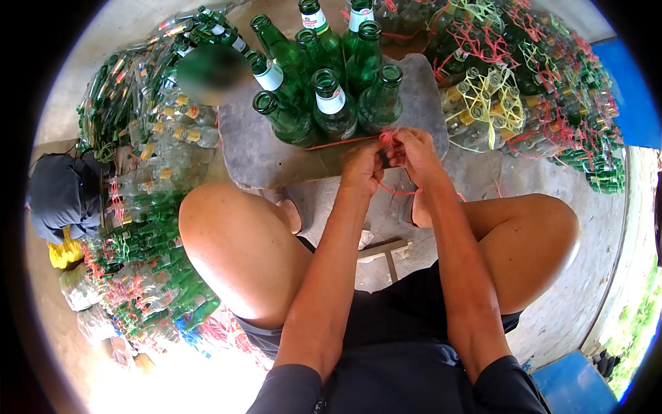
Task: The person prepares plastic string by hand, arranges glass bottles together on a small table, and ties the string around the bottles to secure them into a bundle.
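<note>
Several green glass bottles (336, 110) stand upright in a tight group on a grey board (258, 162). A red string (345, 141) runs along the near side of the group, low down, to my hands. My left hand (364, 164) is closed on the string just in front of the bottles. Close beside it, my right hand (414, 153) pinches a red tangle of the same string with its fingertips. A loose length of string hangs below my hands, over my right wrist. Where the string passes behind the bottles is hidden.
Piled bottles (165, 172) fill the left side, near a dark bag (65, 193). More bottles, bound with red and yellow string (489, 103), lie at the right. A small wooden frame (386, 252) lies between my feet. Blue panels show at the right edge.
</note>
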